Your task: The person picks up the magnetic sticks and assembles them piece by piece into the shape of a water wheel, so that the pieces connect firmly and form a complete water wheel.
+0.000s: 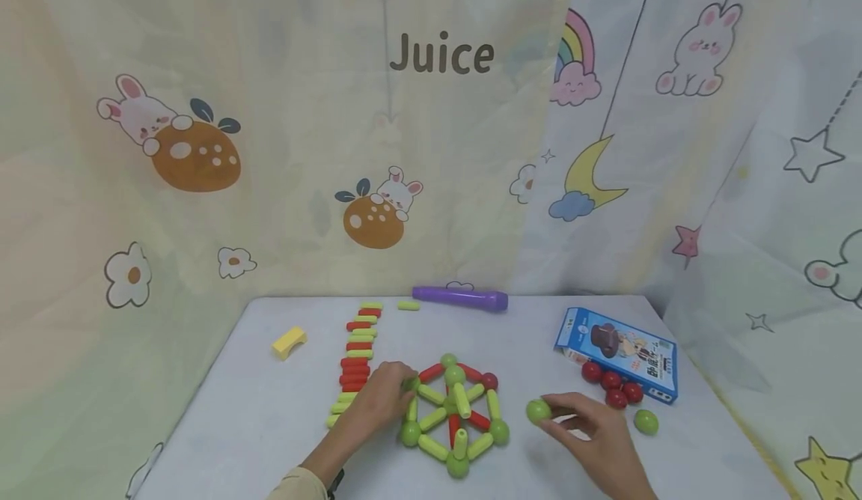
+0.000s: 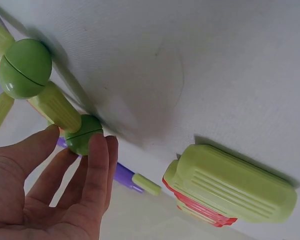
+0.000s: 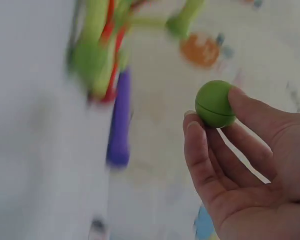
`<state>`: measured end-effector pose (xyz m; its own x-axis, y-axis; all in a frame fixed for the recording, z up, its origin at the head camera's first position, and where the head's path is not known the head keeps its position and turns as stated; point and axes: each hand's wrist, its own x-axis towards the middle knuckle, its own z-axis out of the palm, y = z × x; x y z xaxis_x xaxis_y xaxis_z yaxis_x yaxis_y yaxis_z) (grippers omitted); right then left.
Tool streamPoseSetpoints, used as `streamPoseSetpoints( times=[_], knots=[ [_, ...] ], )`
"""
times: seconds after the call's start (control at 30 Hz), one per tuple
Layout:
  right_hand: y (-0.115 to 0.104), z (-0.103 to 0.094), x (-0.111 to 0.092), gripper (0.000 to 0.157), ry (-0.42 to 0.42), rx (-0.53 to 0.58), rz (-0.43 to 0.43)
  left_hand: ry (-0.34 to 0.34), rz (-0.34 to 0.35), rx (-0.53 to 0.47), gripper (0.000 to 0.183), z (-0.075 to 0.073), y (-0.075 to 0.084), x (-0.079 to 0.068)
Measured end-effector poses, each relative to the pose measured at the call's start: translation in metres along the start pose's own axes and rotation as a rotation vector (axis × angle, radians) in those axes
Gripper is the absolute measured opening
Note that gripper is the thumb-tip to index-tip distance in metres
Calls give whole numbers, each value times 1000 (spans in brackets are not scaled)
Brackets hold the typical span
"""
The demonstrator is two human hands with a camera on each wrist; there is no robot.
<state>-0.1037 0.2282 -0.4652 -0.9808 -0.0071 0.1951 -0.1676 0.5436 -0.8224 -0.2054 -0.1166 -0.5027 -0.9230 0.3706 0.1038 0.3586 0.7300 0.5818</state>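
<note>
In the head view a wheel-shaped frame of green and red rods [image 1: 431, 447] joined by balls lies on the table, with a few rods rising from it. My left hand [image 1: 378, 403] is at the frame's left side, its thumb and fingers pinching a green ball [image 2: 85, 135] that sits on a green rod [image 2: 61, 107]. To the right of the frame, my right hand [image 1: 599, 440] holds a loose green ball [image 3: 215, 104] between thumb and fingertips, raised off the table and apart from the frame.
A column of green and red rods [image 1: 354, 370] runs left of the frame. Farther left lies a yellow arched block [image 1: 289, 342]. A purple stick [image 1: 461, 299] lies at the back. Several red balls [image 1: 611, 380] and a green ball [image 1: 646, 422] sit by a blue box [image 1: 626, 350].
</note>
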Motion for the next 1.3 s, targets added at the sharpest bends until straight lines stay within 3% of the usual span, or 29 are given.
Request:
streamPoseSetpoints(
  times=[0.13,0.23,0.5,0.73,0.93,1.3],
  knots=[
    [-28,28,-4,30,-148,166,-102,-4,-8,-11,29,0,0,0],
    [-35,42,-3,29,-192,223,-140,-7,-15,-16,31,0,1,0],
    [-34,63,3,27,-216,239,-145,-19,-28,-24,35,-1,1,-2],
    [-35,70,7,29,-218,213,-102,-18,-15,-15,33,-1,0,-2],
    [-38,73,6,28,-233,192,-129,-14,-7,-12,32,-1,1,-4],
    [-33,79,5,32,-288,303,-124,-4,-4,-1,33,-2,1,-5]
  ],
)
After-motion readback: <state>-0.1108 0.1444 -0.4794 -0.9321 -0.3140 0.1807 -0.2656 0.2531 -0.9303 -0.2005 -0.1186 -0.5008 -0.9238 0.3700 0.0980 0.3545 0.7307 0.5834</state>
